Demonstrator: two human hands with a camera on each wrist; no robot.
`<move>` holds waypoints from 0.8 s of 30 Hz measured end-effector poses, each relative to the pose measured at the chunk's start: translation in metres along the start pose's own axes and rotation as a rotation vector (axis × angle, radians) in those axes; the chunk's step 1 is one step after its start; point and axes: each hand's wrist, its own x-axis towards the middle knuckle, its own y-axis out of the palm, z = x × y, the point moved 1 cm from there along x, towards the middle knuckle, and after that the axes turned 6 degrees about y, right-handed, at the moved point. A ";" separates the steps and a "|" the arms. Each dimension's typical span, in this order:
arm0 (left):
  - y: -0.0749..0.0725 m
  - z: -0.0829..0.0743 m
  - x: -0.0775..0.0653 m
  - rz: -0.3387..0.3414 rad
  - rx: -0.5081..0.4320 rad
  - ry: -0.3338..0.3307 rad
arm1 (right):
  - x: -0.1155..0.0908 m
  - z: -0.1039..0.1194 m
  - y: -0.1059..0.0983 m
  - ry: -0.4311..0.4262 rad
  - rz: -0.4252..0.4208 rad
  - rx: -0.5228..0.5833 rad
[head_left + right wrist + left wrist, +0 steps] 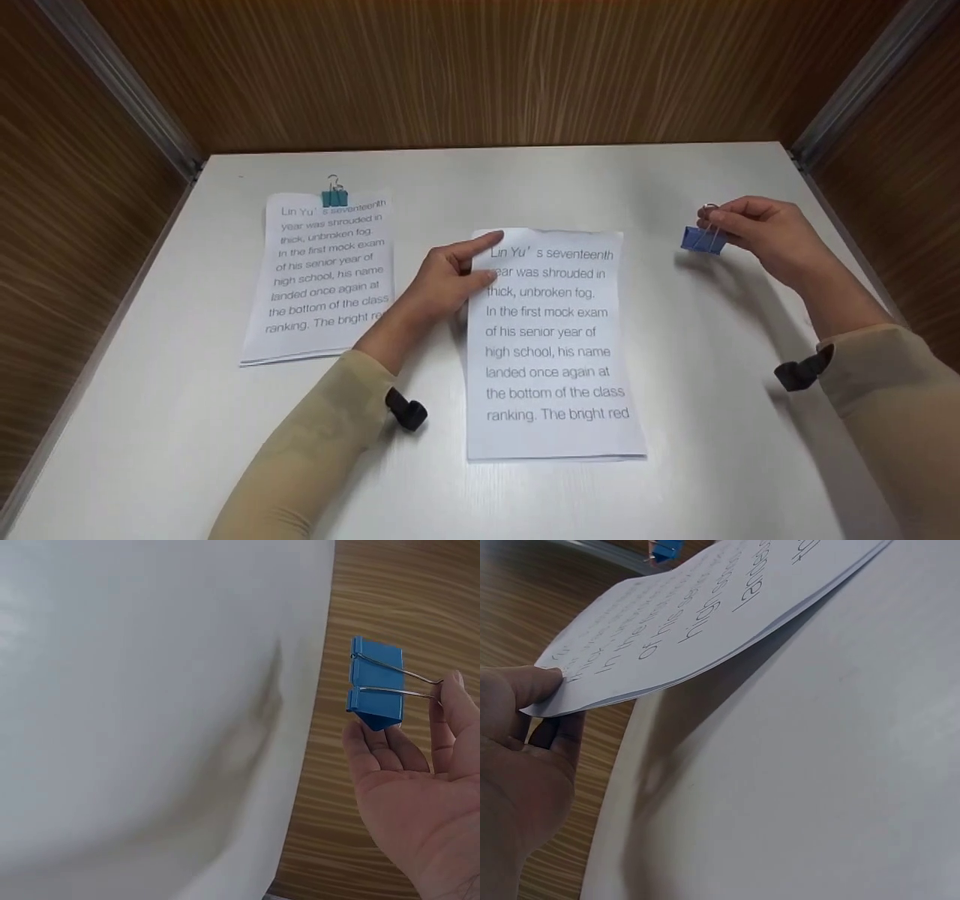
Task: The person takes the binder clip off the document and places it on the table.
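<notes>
My left hand [450,277] pinches the upper left edge of a stack of printed sheets [551,345]. In the left wrist view the thumb lies on top of the sheets [682,622] and fingers are beneath; that end is lifted off the table. Off to the right, my right hand [772,232] holds a blue binder clip [703,240] above the table. The right wrist view shows thumb and finger pinching the wire handle of the binder clip [379,679], its blue body sticking out from the fingers.
Another stack of printed sheets [322,285] lies at the left, with a teal binder clip [334,198] on its top edge. Both stacks are on a white table [720,450]. Wood-grain panels [487,75] enclose the back and sides.
</notes>
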 end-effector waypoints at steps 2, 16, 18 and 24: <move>0.000 0.000 0.001 -0.002 0.007 -0.006 | -0.001 -0.004 -0.003 0.022 -0.015 -0.063; 0.001 0.002 0.001 0.010 -0.005 -0.013 | -0.002 -0.026 -0.013 0.106 -0.074 -0.160; 0.000 0.002 0.001 0.006 -0.002 -0.016 | -0.002 -0.027 -0.013 0.096 -0.074 -0.171; 0.000 0.006 0.001 0.013 -0.004 -0.009 | 0.000 -0.033 -0.013 0.095 -0.069 -0.159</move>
